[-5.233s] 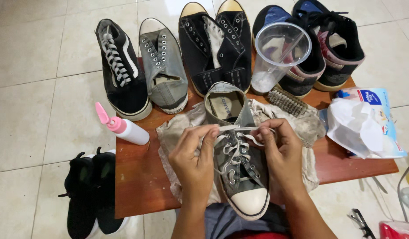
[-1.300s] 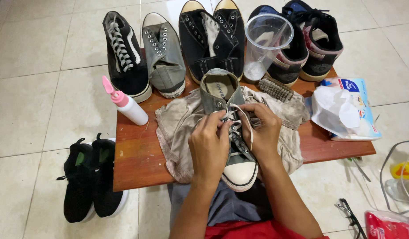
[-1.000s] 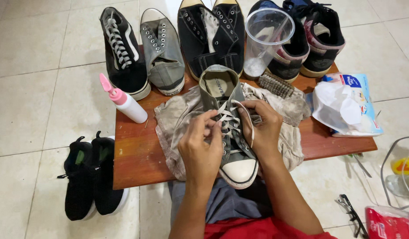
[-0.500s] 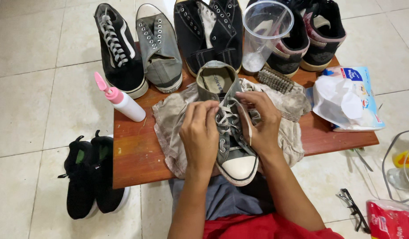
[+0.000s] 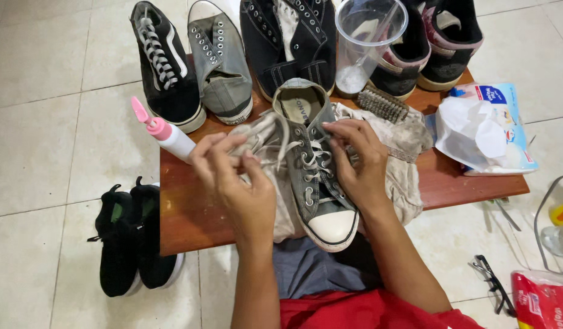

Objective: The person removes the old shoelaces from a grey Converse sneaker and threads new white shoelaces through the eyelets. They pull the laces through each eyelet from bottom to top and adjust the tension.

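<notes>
Currently the grey canvas high-top sneaker with white rubber toe cap (image 5: pixel 315 176) lies on a stained beige cloth (image 5: pixel 403 164) spread over the reddish-brown wooden counter (image 5: pixel 190 207), toe toward the person. Compared with half a second ago, the left hand (image 5: pixel 235 183) has moved off the shoe to its left side — it now pinches a white shoelace (image 5: pixel 280 143) between thumb and fingers, drawing it out sideways from the upper eyelets. The right hand (image 5: pixel 354 161) remains on the sneaker's right side, fingers curled and closed on the lace at the eyelet row near the tongue.

Surrounding items:
- White spray bottle with pink nozzle (image 5: pixel 162 131) — on the counter, just beside the left hand.
- Dark bristle brush (image 5: pixel 382 105) — on the cloth behind the right hand.
- Clear plastic cup (image 5: pixel 367 39) — upright at the counter's far edge.
- Blue-and-white wipes packet (image 5: pixel 488 128) — at the counter's right end.
- Pair of black sneakers (image 5: pixel 132 240) — on the tiled floor, left of the counter.
</notes>
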